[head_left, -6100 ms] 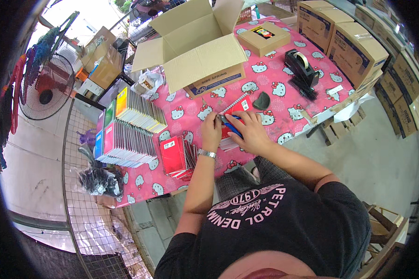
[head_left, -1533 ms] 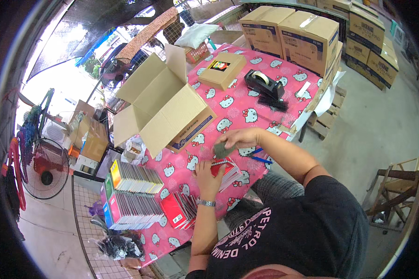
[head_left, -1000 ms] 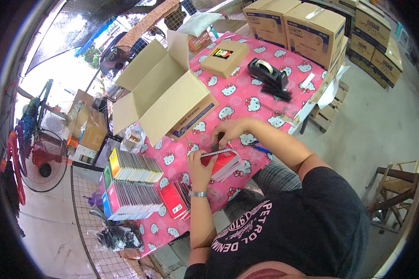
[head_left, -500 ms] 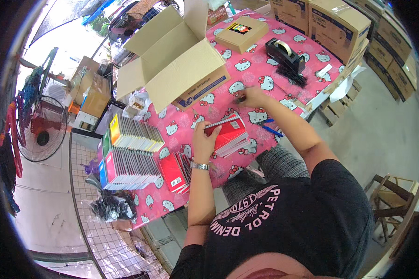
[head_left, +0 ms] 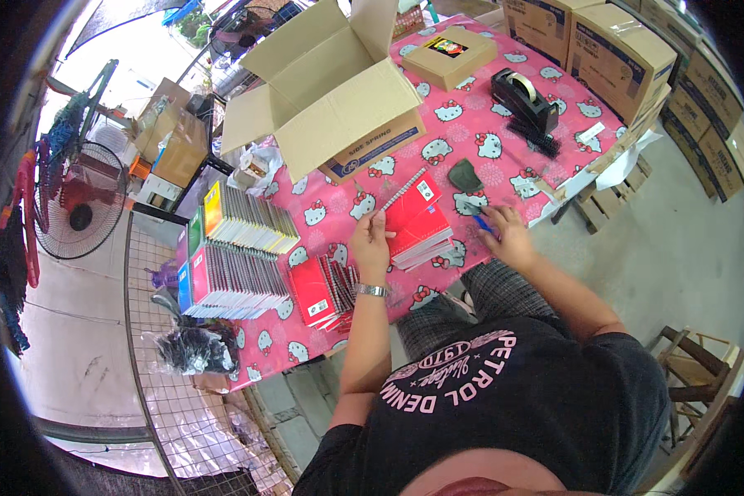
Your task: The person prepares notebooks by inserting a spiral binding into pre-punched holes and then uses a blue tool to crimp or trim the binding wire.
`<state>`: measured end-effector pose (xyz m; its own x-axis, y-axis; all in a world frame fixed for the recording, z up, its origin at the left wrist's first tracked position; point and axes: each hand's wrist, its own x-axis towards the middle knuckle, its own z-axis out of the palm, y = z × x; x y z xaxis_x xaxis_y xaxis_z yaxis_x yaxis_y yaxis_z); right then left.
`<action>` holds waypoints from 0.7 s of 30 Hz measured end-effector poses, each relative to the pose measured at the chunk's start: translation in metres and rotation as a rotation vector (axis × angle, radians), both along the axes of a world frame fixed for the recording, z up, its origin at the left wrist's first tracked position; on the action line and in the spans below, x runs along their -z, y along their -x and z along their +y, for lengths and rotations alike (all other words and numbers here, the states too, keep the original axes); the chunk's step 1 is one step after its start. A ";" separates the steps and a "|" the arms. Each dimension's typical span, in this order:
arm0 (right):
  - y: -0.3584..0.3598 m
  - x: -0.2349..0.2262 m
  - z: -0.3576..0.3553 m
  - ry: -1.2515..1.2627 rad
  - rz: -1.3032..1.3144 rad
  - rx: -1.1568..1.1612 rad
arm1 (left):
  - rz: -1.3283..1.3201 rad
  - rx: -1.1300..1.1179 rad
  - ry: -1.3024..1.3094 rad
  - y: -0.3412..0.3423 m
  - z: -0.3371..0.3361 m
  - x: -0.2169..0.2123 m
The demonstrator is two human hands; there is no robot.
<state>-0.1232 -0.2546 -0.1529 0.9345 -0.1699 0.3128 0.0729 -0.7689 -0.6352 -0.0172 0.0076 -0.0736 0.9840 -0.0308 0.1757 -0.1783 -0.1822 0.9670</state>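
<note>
- Evidently, bundled notebooks (head_left: 244, 269) stand in tight rows at the far left of the surface (head_left: 260, 355), with a fanned group of red notebooks (head_left: 310, 293) beside them.
- The left hand (head_left: 373, 237) has its fingers pinched at the lower end of the top red notebook's coil.
- That red notebook (head_left: 412, 204) lies aslant on a small pile (head_left: 426, 248) in front of the person: bright red cover, white label near its upper right corner, coil slanting up along its left edge.
- A dark green, rounded piece (head_left: 465, 175) rests on the surface, just right of the coil.
- The right hand (head_left: 508, 234) is at a blue-handled tool (head_left: 481, 221); I cannot tell whether its fingers have closed on it.
- Compared with half a second ago, the coil slants more steeply, and the right hand has left the dark piece for the tool.
</note>
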 end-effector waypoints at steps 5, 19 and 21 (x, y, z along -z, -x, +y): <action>-0.013 -0.102 0.064 -0.041 -0.243 -0.305 | -0.023 0.014 -0.009 0.005 -0.003 -0.003; -0.034 -0.101 0.090 -1.074 0.297 -0.595 | -0.266 -0.110 -0.104 0.020 0.012 -0.008; -0.030 -0.097 0.064 -0.672 0.043 -0.494 | -0.426 -0.189 -0.295 0.021 0.036 -0.033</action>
<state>-0.0931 -0.1906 -0.0556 0.9593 0.1246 0.2535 0.2674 -0.1107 -0.9572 -0.0384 0.0434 -0.0411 0.8210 0.0311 0.5700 -0.4805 -0.5016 0.7194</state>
